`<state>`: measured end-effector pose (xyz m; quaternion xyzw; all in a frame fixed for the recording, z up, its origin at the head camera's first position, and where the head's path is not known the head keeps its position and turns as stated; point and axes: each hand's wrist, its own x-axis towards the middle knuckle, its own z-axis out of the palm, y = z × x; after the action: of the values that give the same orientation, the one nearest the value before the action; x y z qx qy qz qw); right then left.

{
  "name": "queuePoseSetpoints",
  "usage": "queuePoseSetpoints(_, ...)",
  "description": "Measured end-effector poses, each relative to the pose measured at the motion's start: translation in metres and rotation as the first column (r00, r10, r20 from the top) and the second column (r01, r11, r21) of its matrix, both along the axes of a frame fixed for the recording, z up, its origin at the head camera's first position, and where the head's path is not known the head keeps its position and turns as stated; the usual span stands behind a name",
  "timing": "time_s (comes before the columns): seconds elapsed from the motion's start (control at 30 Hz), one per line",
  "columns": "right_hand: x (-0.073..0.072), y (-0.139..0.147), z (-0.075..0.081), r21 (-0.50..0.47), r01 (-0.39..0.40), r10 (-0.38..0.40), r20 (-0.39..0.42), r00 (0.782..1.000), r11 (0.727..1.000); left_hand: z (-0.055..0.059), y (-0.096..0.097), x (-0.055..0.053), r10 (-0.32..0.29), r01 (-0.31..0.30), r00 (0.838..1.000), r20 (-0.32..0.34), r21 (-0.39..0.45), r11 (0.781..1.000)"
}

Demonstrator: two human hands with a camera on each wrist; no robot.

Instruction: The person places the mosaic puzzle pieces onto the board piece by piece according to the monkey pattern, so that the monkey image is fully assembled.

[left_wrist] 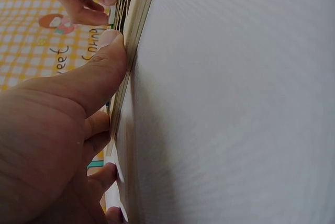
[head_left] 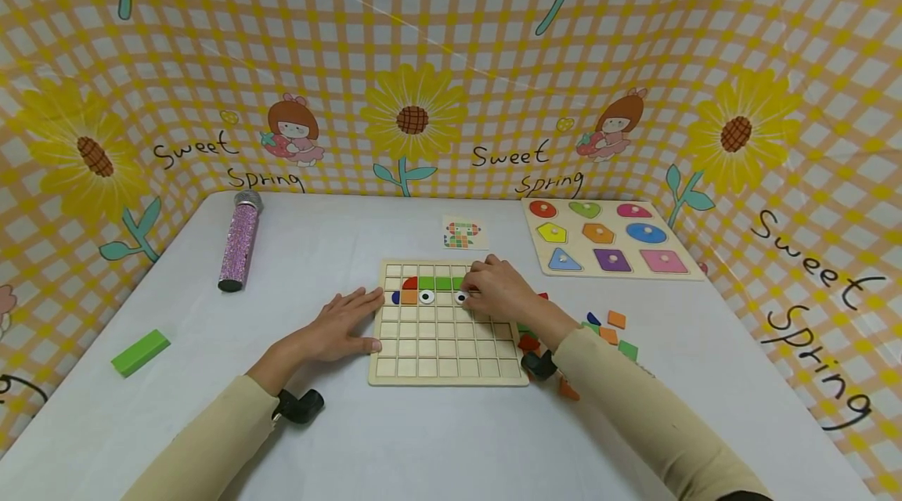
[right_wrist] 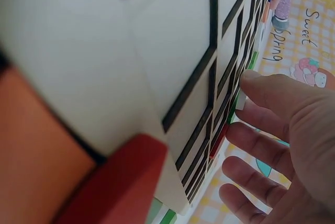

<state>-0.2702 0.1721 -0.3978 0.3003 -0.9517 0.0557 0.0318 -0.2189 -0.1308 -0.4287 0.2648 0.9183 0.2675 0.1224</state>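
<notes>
My right grip [head_left: 496,290] pinches eye tile [head_left: 461,297] at gridded board [head_left: 427,347] — left grip [head_left: 341,326], straight-fingered, touches its left edge — picture card [head_left: 454,224] just beyond board.

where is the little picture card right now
In the head view, the picture card lies just beyond the grid board, left of the shape puzzle.

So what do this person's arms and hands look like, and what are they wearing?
The left hand and right hand are ungloved. The sleeves are plain beige, and a small, rounded black device is worn at each wrist.
</notes>
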Motion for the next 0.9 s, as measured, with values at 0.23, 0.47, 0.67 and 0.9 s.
queuePoseSetpoints(0.23,0.0,0.0,-0.002,-0.008,0.016,-0.016,0.006,1.0,1.0,0.0,0.0,0.0,-0.001,0.001,1.0,-0.003,-0.001,1.0)
queuePoseSetpoints(0.47,0.003,0.012,0.001,-0.065,0.035,-0.034,0.008,0.999,0.997,0.001,0.0,0.002,-0.011,0.011,1.0,0.001,0.012,1.0)
queuePoseSetpoints(0.67,0.009,0.034,0.016,-0.124,0.086,-0.082,0.038,0.996,0.989,0.002,0.0,0.002,-0.012,0.012,1.0,-0.008,0.014,1.0)
queuePoseSetpoints(0.9,0.02,0.072,0.024,-0.127,0.139,-0.134,0.048,0.99,0.982,0.0,0.0,0.001,-0.015,0.015,1.0,-0.009,0.006,1.0)
